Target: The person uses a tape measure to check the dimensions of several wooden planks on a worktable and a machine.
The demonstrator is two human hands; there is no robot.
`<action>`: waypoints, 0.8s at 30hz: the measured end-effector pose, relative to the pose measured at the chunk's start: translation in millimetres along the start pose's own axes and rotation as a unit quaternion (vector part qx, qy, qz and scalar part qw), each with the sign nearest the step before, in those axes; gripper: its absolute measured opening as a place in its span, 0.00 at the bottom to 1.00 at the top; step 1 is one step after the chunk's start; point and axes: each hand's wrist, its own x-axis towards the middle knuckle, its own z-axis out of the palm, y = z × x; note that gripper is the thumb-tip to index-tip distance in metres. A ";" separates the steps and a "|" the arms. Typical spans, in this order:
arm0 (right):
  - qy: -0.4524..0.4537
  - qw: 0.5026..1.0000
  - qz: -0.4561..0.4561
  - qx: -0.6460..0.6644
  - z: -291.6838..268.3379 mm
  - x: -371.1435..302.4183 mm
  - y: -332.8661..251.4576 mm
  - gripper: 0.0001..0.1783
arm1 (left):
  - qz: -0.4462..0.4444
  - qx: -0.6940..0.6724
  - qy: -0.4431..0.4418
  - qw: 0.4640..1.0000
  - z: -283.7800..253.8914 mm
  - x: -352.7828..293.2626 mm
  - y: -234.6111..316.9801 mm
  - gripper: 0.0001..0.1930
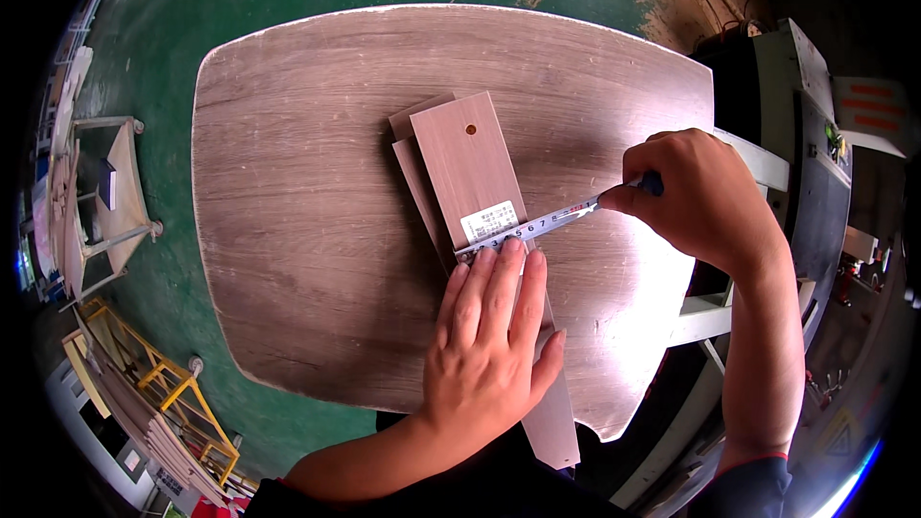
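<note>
On the tabletop (288, 134), the top board (460, 168) runs far-left to near-right beneath the flat, ungrasping left hand (484, 355), tape measure (544, 225) crossing its width rightward into the right hand's (696, 197) clamped grip.

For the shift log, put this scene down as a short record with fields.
Left hand: flat on the upper board, fingertips at the tape blade
Right hand: gripping the tape measure's end, beyond the boards
Tape blade: slanting across the upper board, beside its white label
Beneath: another board, mostly hidden
Work surface: wood-grain
Floor: green
</note>
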 end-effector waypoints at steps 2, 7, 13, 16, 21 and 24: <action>0.001 1.000 -0.004 -0.006 0.5 1.1 0.8 0.15 | -0.004 0.020 0.005 1.000 0.0 4.2 0.0 0.39; -0.044 0.999 0.029 0.000 -5.7 6.5 -2.0 0.15 | -0.018 0.069 0.027 0.997 10.6 9.9 4.1 0.40; -0.085 0.996 0.021 -0.011 -13.2 15.1 -1.2 0.15 | -0.027 0.060 0.040 0.997 13.3 10.9 4.7 0.40; -0.094 0.995 0.005 -0.020 -12.3 18.4 3.6 0.18 | -0.033 0.041 0.032 0.998 11.3 12.1 5.1 0.40; -0.131 0.990 -0.001 -0.046 -17.8 25.1 1.4 0.20 | -0.028 0.045 0.031 0.998 6.9 15.4 4.5 0.38; -0.162 0.985 0.004 -0.053 -19.1 30.0 1.1 0.21 | -0.027 0.057 0.028 0.998 4.0 16.6 4.4 0.37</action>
